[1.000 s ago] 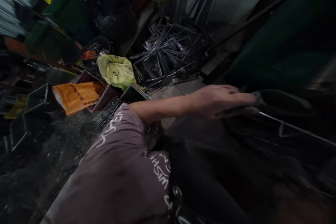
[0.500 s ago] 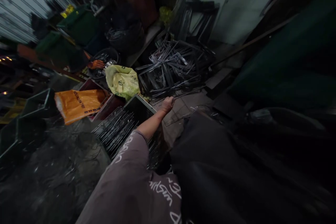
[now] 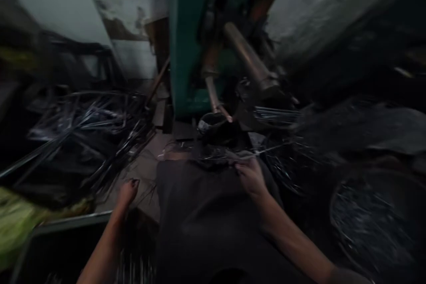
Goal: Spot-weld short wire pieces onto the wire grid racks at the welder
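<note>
My left hand [image 3: 128, 191] is closed in a fist at left of centre, above the floor beside a bin. What it holds, if anything, is too dark to make out. My right hand [image 3: 250, 176] is closed, its fingers pinched at a thin metal rod [image 3: 271, 150] that slants up to the right, blurred. Both hands are in front of a green machine [image 3: 182, 53] with a lever-like metal bar [image 3: 248, 55]. Dark cloth [image 3: 199, 213] covers my lap between the arms. Below my left forearm, thin metal rods [image 3: 133, 268] stand in shadow.
Bent metal frames and rods [image 3: 83, 120] are heaped on the floor at left. A yellow-green bag [image 3: 16, 222] lies beside the dark bin's rim [image 3: 73, 219]. At right stands a round basin [image 3: 336, 226] of small metal pieces. More rods [image 3: 276, 114] lie beside the machine.
My view has swung right from the crates and bags to the green machine. My left hand now appears lower left in view, and my right hand has come into sight.
</note>
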Demonstrator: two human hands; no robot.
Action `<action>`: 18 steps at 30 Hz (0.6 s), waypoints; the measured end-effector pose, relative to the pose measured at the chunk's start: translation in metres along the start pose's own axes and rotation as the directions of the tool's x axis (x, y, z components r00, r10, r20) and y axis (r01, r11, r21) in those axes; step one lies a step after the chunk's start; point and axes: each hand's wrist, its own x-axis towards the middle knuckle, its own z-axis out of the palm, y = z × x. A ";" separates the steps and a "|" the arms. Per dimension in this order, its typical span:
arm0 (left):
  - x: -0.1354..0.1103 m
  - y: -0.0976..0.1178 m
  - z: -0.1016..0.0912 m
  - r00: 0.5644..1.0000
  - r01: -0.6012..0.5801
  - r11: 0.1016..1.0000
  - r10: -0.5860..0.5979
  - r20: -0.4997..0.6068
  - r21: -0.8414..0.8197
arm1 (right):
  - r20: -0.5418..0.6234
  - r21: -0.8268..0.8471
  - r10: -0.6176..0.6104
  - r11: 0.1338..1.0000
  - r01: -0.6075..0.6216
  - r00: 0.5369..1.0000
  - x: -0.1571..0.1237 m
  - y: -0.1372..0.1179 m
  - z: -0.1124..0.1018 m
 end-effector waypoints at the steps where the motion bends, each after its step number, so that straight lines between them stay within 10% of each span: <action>1: -0.002 0.002 0.003 0.998 -0.012 0.997 0.016 -0.052 0.074 | 0.059 0.066 -0.039 0.997 0.036 0.997 0.000 -0.001 0.006; 5: -0.048 0.034 0.017 0.981 -0.073 0.985 0.099 0.165 -0.155 | 0.412 0.025 -0.252 0.964 0.266 0.876 -0.025 -0.020 0.028; 10: -0.119 0.083 0.059 0.810 0.385 0.793 -0.045 0.585 -0.472 | 0.802 -0.223 -0.133 0.838 0.497 0.583 -0.071 -0.035 0.019; 18: -0.150 0.040 0.096 0.819 0.288 0.870 -0.008 0.574 -0.400 | 0.875 -0.313 0.091 0.855 0.414 0.475 -0.123 -0.024 -0.063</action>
